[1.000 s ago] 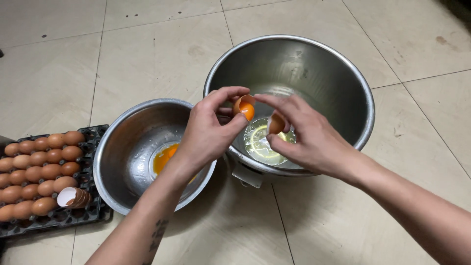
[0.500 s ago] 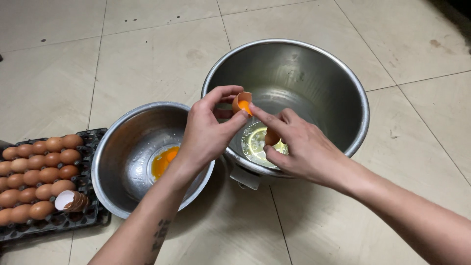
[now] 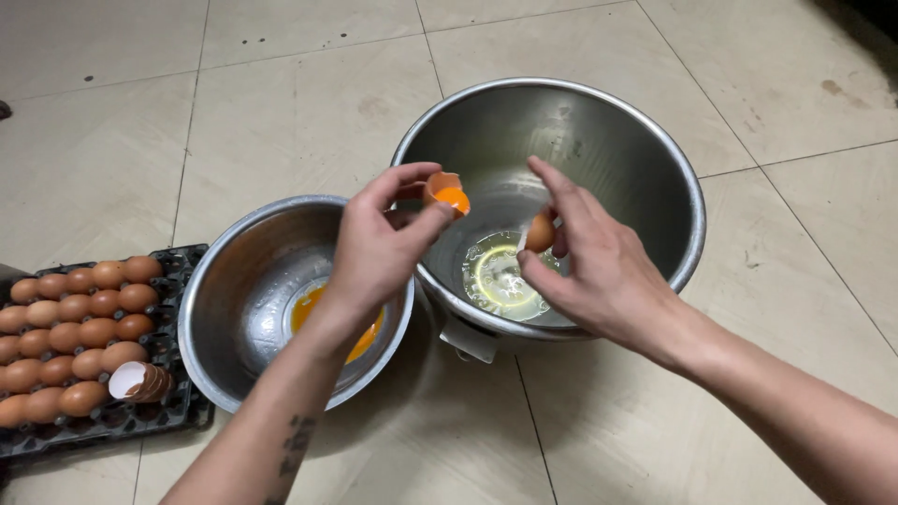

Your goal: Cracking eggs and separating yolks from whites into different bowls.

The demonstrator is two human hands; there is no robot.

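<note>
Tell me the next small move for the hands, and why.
Probably carry the left hand with its yolk-filled half shell over the smaller bowl and tip it in: yolks already lie there, while the big bowl holds only whites.

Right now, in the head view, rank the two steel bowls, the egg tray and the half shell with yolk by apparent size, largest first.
1. Large steel bowl
2. Small steel bowl
3. Egg tray, though the frame edge cuts it off, so its rank is unsure
4. Half shell with yolk, in the left hand
</note>
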